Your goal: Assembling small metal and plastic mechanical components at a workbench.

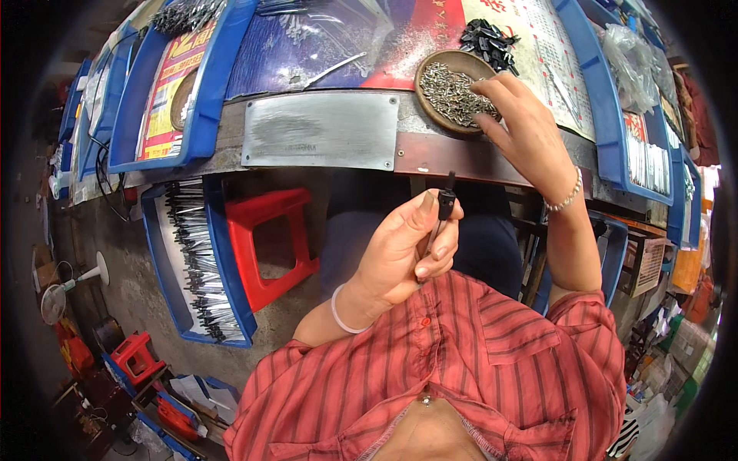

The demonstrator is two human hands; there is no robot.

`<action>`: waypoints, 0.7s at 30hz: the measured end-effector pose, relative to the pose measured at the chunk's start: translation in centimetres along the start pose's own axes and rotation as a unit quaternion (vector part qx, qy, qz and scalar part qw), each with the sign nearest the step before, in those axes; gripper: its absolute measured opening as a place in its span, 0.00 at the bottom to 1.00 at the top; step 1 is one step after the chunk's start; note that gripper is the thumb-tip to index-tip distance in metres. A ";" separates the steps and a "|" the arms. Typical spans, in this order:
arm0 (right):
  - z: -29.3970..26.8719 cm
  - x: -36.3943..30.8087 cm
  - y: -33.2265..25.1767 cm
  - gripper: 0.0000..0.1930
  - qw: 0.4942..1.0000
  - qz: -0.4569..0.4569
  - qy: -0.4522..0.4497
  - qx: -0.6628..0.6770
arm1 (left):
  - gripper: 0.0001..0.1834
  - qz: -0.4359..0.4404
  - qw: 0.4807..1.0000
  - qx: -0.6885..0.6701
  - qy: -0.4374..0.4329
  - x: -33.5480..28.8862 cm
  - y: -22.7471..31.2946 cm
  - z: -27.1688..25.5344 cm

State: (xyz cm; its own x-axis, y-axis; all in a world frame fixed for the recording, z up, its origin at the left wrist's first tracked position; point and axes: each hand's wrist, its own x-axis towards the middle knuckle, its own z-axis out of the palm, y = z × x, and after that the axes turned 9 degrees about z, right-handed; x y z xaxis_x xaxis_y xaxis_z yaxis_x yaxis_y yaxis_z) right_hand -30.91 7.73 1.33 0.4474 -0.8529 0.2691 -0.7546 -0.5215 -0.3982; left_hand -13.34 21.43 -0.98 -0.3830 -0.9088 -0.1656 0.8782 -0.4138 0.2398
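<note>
at frame centre a black clip (446,201) is pinched upright by the curled left hand (403,250); upper right, the right hand (523,127) is stretched forward, fingertips closed among pins in the bowl (430,92).

red stool (265,246), blue trays (201,261), metal plate (320,131)

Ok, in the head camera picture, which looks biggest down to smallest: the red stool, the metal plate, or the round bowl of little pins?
1. Metal plate
2. Red stool, nearly as large; it sits lower, farther away, so unsure.
3. Round bowl, clearly smallest.
</note>
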 end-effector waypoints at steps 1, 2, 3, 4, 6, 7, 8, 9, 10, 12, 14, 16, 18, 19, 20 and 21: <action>0.5 0.6 0.5 0.11 0.999 -0.029 0.004 -0.038 | 0.18 0.002 1.000 0.009 0.006 -0.1 -0.1 0.0; 0.7 1.0 0.9 0.11 0.997 -0.013 -0.031 -0.070 | 0.18 0.004 1.000 0.009 0.002 -0.1 -0.1 -0.1; 1.1 1.4 1.0 0.11 0.997 -0.015 -0.031 -0.067 | 0.18 0.007 1.000 0.010 0.004 -0.3 -0.1 -0.3; 1.5 1.8 1.2 0.10 0.996 -0.008 -0.047 -0.081 | 0.18 0.008 1.000 0.011 0.010 -0.4 -0.1 -0.4; 1.9 2.3 1.4 0.09 0.994 -0.001 -0.063 -0.094 | 0.18 0.009 1.000 0.013 0.018 -0.5 -0.1 -0.6; 2.0 2.6 1.5 0.08 0.994 -0.010 -0.061 -0.087 | 0.18 0.003 1.000 0.002 0.019 -0.5 0.0 -0.8; 2.0 2.8 1.5 0.06 0.995 -0.019 -0.059 -0.080 | 0.18 -0.004 1.000 -0.008 0.021 -0.5 0.0 -1.0; 1.9 2.9 1.4 0.06 0.995 -0.020 -0.060 -0.079 | 0.18 -0.003 1.000 -0.009 0.022 -0.4 0.0 -1.0; 1.8 3.0 1.3 0.06 0.998 -0.017 -0.045 -0.039 | 0.18 -0.005 1.000 -0.013 0.022 -0.4 0.0 -1.1; 1.3 3.4 1.3 0.05 0.999 -0.009 -0.039 0.010 | 0.18 -0.007 1.000 -0.018 0.023 -0.3 0.1 -1.1; 1.2 3.4 1.0 0.05 0.997 0.017 -0.042 0.060 | 0.18 -0.018 0.999 -0.029 0.030 -0.2 0.0 -1.0; 0.9 3.4 0.8 0.05 0.992 0.040 -0.038 0.110 | 0.18 -0.017 0.999 -0.028 0.028 -0.1 0.0 -1.1; 1.0 3.4 0.8 0.06 0.989 0.053 -0.035 0.133 | 0.17 -0.015 0.999 -0.026 0.025 0.0 -0.1 -1.2; 1.0 3.4 0.8 0.06 0.985 0.067 -0.030 0.155 | 0.17 -0.016 0.999 -0.027 0.024 0.1 -0.1 -1.2; 1.0 3.3 0.9 0.06 0.985 0.065 -0.032 0.156 | 0.17 -0.016 0.999 -0.028 0.023 0.2 -0.2 -1.1; 1.0 3.3 1.0 0.06 0.983 0.072 -0.033 0.164 | 0.17 -0.015 0.999 -0.028 0.025 0.2 -0.2 -1.2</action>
State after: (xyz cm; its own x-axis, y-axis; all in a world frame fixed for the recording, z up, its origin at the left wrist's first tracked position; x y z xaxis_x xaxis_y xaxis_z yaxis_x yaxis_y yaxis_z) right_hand -29.69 4.34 0.90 0.3854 -0.9128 0.1353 -0.6221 -0.3653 -0.6925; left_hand -13.23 21.35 -2.16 -0.3955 -0.8920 -0.2189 0.8820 -0.4354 0.1803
